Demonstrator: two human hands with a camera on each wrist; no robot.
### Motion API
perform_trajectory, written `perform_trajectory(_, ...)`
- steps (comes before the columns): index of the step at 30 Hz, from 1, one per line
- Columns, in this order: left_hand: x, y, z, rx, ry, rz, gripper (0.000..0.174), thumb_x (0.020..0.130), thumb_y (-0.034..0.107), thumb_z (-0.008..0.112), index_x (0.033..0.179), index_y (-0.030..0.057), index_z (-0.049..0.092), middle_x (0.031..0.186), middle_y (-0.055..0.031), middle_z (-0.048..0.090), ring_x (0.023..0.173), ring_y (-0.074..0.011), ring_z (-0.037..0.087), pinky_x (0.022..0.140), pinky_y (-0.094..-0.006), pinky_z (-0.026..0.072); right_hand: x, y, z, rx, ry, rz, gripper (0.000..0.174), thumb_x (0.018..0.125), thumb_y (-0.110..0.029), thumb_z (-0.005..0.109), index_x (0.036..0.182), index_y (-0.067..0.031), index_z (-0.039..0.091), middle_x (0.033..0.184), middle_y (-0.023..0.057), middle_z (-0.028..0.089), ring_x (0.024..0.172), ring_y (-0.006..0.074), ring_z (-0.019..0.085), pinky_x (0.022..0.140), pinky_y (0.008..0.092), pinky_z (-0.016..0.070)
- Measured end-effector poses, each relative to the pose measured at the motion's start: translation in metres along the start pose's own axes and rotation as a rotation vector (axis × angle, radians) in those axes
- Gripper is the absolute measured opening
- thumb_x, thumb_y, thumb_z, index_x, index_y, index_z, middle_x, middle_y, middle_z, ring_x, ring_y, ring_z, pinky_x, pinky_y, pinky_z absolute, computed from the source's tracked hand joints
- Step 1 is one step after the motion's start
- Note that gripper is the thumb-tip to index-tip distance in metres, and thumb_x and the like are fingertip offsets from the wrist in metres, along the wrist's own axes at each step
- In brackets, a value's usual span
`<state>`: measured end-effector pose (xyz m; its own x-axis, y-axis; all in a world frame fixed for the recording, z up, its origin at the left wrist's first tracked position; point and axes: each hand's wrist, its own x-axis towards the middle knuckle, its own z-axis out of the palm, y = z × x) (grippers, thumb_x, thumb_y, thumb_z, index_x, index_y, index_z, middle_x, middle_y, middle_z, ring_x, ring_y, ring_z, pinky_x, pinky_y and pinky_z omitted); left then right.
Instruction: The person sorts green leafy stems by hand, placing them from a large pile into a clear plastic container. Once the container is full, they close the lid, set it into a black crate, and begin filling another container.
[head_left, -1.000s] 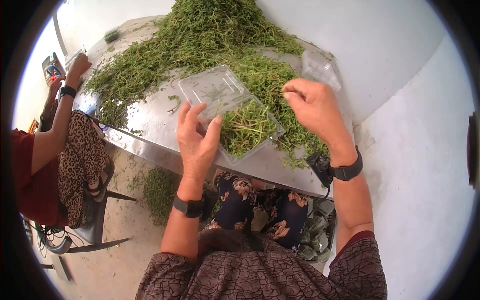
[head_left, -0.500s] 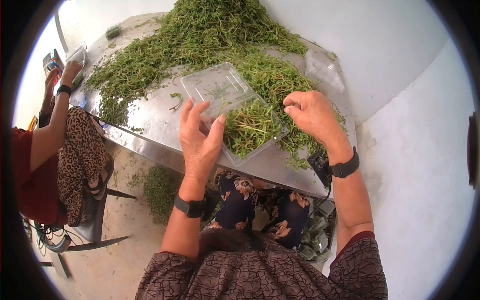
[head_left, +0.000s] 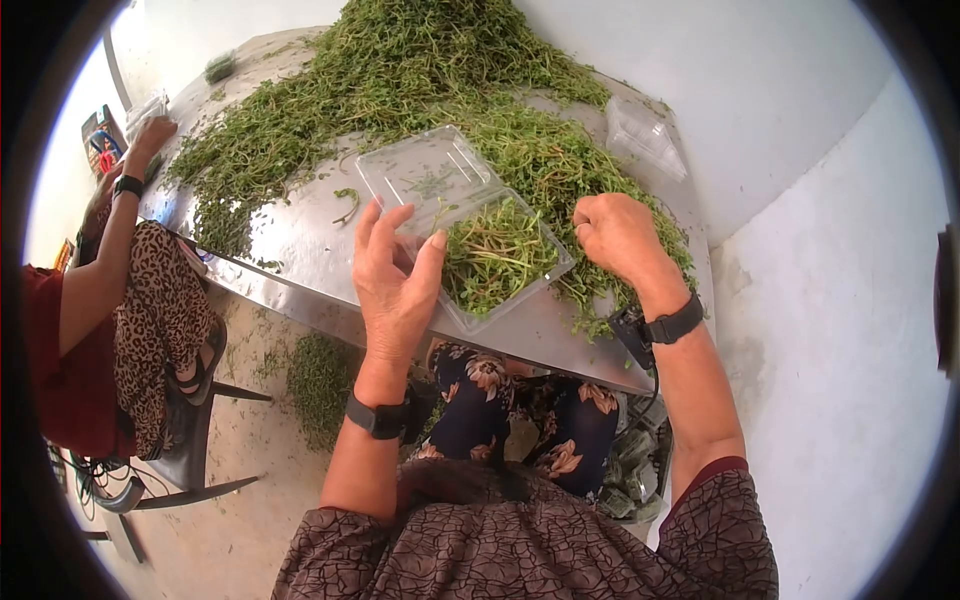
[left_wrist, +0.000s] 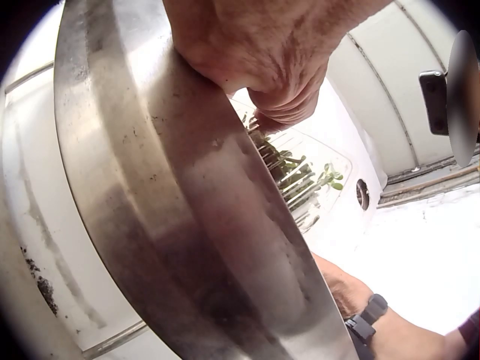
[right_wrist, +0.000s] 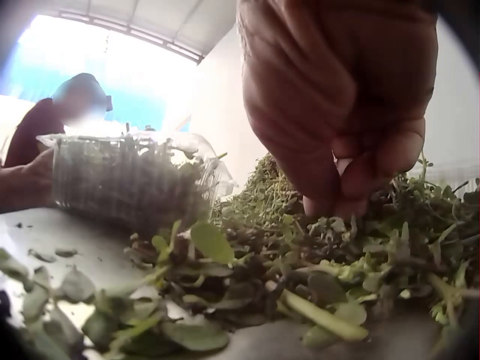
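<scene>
On the metal table, an open clear plastic clamshell box (head_left: 552, 270) is filled with cut leafy green stems (head_left: 495, 255), its lid (head_left: 420, 170) folded back. My left hand (head_left: 395, 275) holds the box by its left side, thumb at the rim and two fingers raised. Right of the box, my right hand (head_left: 620, 235) is low over a heap of loose greens (head_left: 545, 165). Its fingertips (right_wrist: 330, 206) pinch together down among the stems in the right wrist view; leaves partly hide what is between them.
A large mound of greens (head_left: 420, 60) covers the back of the metal table (head_left: 320, 235). Empty clear boxes (head_left: 645, 140) stand at the right near the wall. Another person (head_left: 90, 330) sits at the left. Bagged or boxed packs (head_left: 635, 460) lie below the table.
My right hand has lowered toward the heap, its fingers turning down into the greens. The left hand stays at the box. The other person's hands have shifted slightly.
</scene>
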<state>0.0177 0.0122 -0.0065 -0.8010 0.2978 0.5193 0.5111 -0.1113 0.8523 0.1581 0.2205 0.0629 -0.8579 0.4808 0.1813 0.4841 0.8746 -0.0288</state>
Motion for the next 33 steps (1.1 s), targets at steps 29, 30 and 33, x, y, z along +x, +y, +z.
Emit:
perform_trajectory(29, 0.001, -0.001, -0.001, 0.020, -0.019, 0.008, 0.038, 0.081, 0.013, 0.073, 0.114, 0.0012, 0.060, 0.114, -0.0215, 0.060, 0.059, -0.0096, 0.056, 0.061, -0.0263, 0.0491, -0.010, -0.004, -0.045, 0.527, 0.379, 0.123, 0.011, 0.083, -0.013, 0.064, 0.082, -0.0027, 0.068, 0.060, 0.0095, 0.061, 0.053, 0.0167, 0.055, 0.054, 0.0332, 0.0443)
perform_trajectory(30, 0.001, -0.001, -0.002, 0.020, -0.032, 0.003, 0.038, 0.081, 0.013, 0.073, 0.114, 0.0013, 0.060, 0.112, -0.0210, 0.061, 0.059, -0.0098, 0.056, 0.061, -0.0266, 0.0491, -0.011, -0.006, -0.047, 0.527, 0.380, 0.123, 0.011, 0.083, -0.013, 0.064, 0.082, -0.0027, 0.068, 0.060, 0.0095, 0.061, 0.053, 0.0167, 0.055, 0.054, 0.0332, 0.0443)
perform_trajectory(33, 0.001, -0.002, -0.001, 0.030, -0.027, 0.014, 0.038, 0.081, 0.013, 0.073, 0.114, 0.0015, 0.061, 0.110, -0.0202, 0.061, 0.059, -0.0100, 0.056, 0.061, -0.0267, 0.0491, -0.014, -0.013, -0.056, 0.636, 0.325, 0.169, 0.011, 0.088, -0.007, 0.061, 0.081, 0.0011, 0.065, 0.066, -0.0026, 0.058, 0.058, 0.0039, 0.046, 0.052, 0.0223, 0.0361)
